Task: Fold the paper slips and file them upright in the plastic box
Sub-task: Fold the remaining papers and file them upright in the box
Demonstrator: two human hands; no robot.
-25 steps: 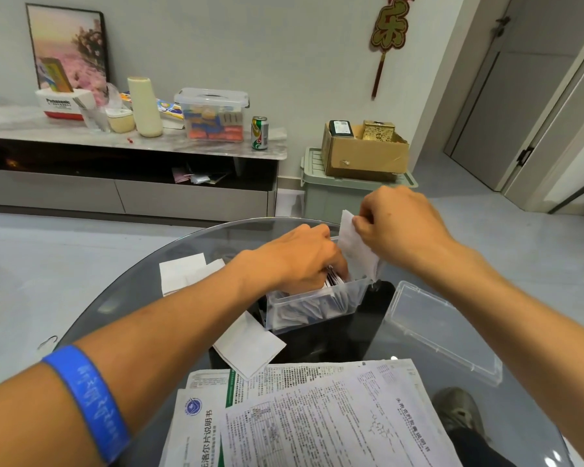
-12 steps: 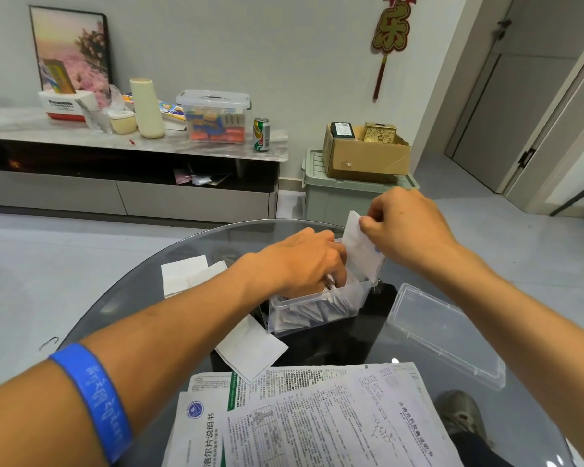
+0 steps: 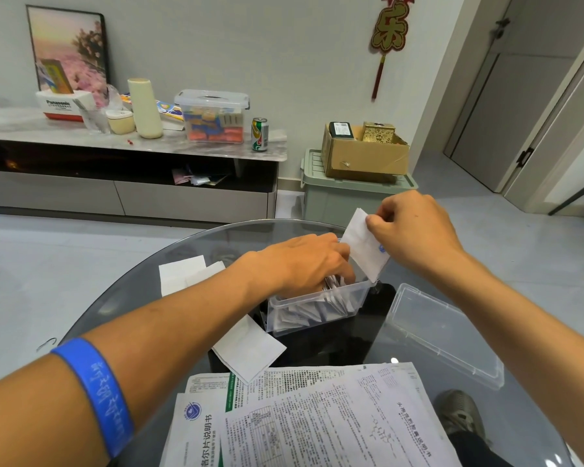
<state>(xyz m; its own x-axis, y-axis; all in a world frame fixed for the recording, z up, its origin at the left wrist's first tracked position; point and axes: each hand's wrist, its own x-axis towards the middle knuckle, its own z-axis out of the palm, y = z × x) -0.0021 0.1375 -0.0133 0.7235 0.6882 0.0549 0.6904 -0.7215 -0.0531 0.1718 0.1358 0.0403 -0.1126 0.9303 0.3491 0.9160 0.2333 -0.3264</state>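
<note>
Head view: printed leaflets [image 3: 317,419] are spread nearest, and beyond them the plastic box [image 3: 317,310] is seen packed with upright folded slips. The left hand [image 3: 304,261] is pushed into the box, apparently pressing slips aside, while a folded slip [image 3: 364,247] is pinched by the right hand [image 3: 412,230] over the far end.

The plastic box [image 3: 317,306] stands between its lid [image 3: 445,335], right, and folded slips [image 3: 182,276], left.

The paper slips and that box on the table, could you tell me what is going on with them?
A person is filing folded slips into a clear plastic box on a glass table. The right hand pinches a folded slip at the box's far end, its lower edge at the rim. The left hand reaches into the slips already inside. The lid lies beside the box; unfolded sheets wait nearer the person.
</note>
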